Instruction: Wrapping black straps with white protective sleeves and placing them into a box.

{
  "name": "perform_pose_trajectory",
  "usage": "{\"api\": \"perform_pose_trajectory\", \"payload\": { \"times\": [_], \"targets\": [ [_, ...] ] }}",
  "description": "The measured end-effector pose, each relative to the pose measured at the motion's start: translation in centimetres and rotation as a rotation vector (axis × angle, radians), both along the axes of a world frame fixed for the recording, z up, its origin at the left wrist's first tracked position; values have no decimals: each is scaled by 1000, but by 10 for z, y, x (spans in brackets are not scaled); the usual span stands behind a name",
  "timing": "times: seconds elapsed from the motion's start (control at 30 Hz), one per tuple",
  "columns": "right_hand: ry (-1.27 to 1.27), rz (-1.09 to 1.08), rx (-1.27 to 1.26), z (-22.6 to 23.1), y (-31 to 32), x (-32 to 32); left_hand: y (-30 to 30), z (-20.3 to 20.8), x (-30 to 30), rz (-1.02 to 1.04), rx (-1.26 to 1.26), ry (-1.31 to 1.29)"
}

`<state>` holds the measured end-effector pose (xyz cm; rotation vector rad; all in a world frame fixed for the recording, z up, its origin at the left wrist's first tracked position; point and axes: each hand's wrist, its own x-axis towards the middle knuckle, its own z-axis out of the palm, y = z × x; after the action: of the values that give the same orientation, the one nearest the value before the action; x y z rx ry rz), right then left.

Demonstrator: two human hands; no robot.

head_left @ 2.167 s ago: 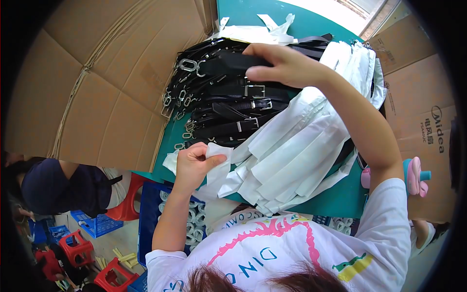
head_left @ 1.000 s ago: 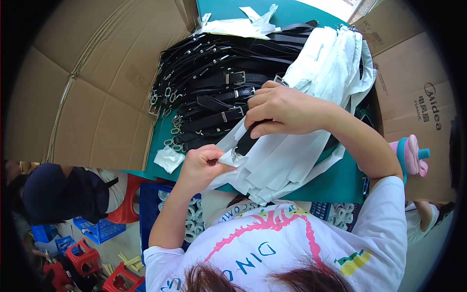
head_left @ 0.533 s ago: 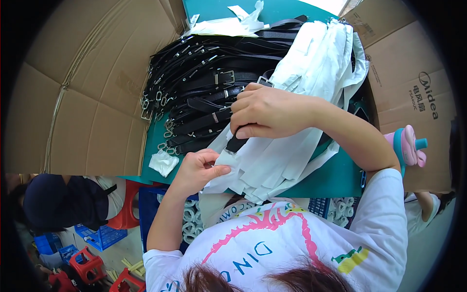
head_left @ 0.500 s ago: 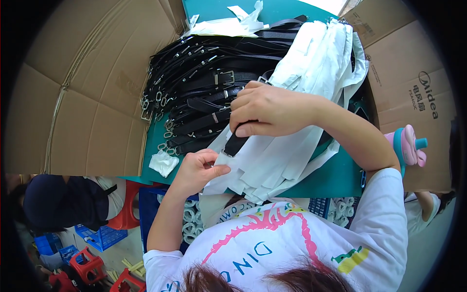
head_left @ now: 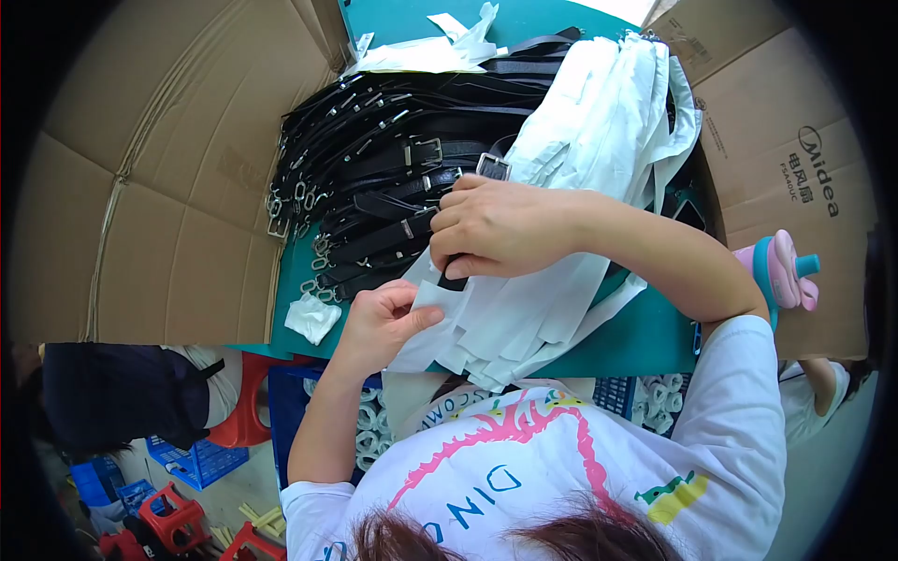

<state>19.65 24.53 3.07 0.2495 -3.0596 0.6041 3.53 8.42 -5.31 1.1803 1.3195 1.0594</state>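
Note:
Between thumb and fingers, my left hand (head_left: 379, 323) pinches the top of a thin white sleeve (head_left: 419, 351). My right hand (head_left: 510, 224) is closed around a black belt (head_left: 453, 279), and the strap's lower end disappears into the white sleeve by my left thumb. A silver buckle (head_left: 493, 166) shows just above my right knuckles; whether it belongs to the held belt I cannot tell. Under my right forearm lies a thick bundle of belts in white sleeves (head_left: 589, 112). Left of it spreads a pile of bare black belts (head_left: 412, 107) with silver buckles and oval metal rings.
Tall cardboard (head_left: 168, 187) walls the green table (head_left: 608, 337) on the left, and another carton (head_left: 776, 168) on the right. A crumpled white wad (head_left: 312, 318) lies at the front left. A pink and teal bottle (head_left: 778, 271) stands right. A person (head_left: 122, 393) sits lower left.
My right hand has moved slightly down and left, and less of the black strap shows above the white sleeve. The left hand keeps its pinch, with more of the sleeve's edge visible.

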Motion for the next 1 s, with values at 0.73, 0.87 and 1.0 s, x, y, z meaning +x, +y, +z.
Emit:
{"api": "perform_pose_trajectory", "payload": {
  "times": [0.73, 0.87, 1.0],
  "targets": [
    [144, -144, -24, 77, 29, -13, -35, 36, -8, 179, -35, -107],
    [251, -57, 80, 137, -3, -12, -42, 53, 5, 226, 236, -45],
    [182, -9, 105, 125, -8, -12, -47, 63, 16, 289, 235, -118]
  ]
}}
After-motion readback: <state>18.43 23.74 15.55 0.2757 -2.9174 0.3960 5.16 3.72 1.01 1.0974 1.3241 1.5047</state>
